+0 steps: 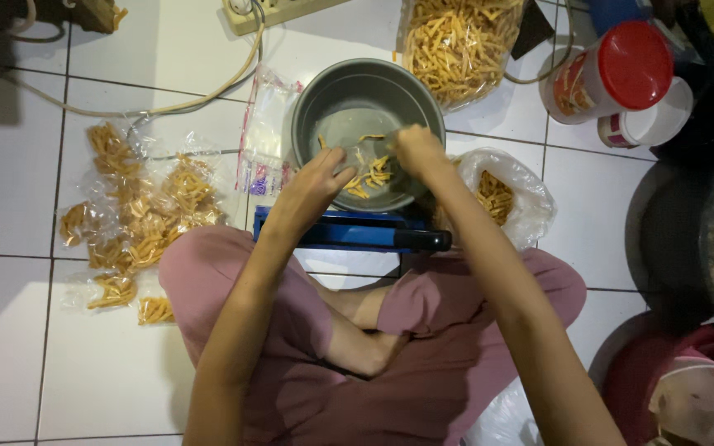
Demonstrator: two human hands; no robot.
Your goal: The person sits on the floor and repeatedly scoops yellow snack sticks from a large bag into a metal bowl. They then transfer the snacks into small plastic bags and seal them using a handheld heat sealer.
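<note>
**Listener:** Where are your hands, and what do they have hold of?

**Me:** My left hand (317, 183) curls half shut, pinching the edge of a small clear plastic bag (365, 165) to keep its mouth open over the grey metal bowl (324, 103). My right hand (417, 149) is bunched closed at the bag's other side; I think it grips a pinch of snack sticks (373, 175), but the fingers hide what is inside.

**Listener:** How do you do this well?

**Me:** I judge it best to keep the bag low inside the bowl, mouth wide, so that loose sticks land in the bowl and not on the floor.

**Listener:** What do things feel and look like?

**Me:** The sticks are thin, short, orange-yellow, dry-looking. The bag is flimsy and crinkled; the bowl smooth, round, dull.

**Listener:** And around you?

**Me:** A blue sealer bar (349, 231) lies just before my knees. Filled bags (138, 219) rest left on white tiles (18, 165). A big sack of sticks (456, 45) sits beyond the bowl.
</note>
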